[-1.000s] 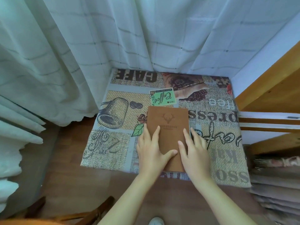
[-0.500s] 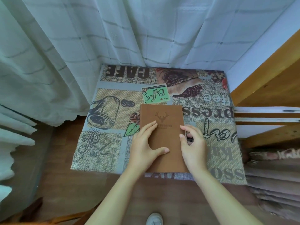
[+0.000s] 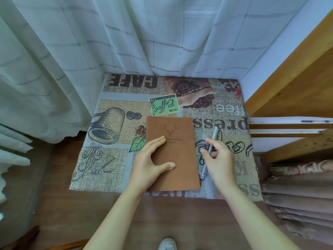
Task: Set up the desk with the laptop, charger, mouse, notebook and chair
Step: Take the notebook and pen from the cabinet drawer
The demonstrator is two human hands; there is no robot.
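A brown notebook (image 3: pixel 177 141) with a deer emblem lies closed on a small desk (image 3: pixel 108 168) covered by a coffee-print cloth. My left hand (image 3: pixel 149 163) rests flat on the notebook's left half, thumb stretched across the cover. Just right of the notebook, my right hand (image 3: pixel 219 159) pinches a silver-grey pen (image 3: pixel 214 134) that lies slanted on the cloth, its tip near the notebook's lower right corner. No laptop, charger or mouse is in view.
White checked curtains (image 3: pixel 126 42) hang behind and left of the desk. A wooden frame (image 3: pixel 297 83) with white slats stands at the right, folded brown fabric (image 3: pixel 297 192) stacked below it. Part of a wooden chair (image 3: pixel 27 239) shows at the bottom left, a shoe (image 3: pixel 166 244) on the floor.
My right hand slid off the notebook to the right and took hold of the pen beside it. My left hand stayed on the cover.
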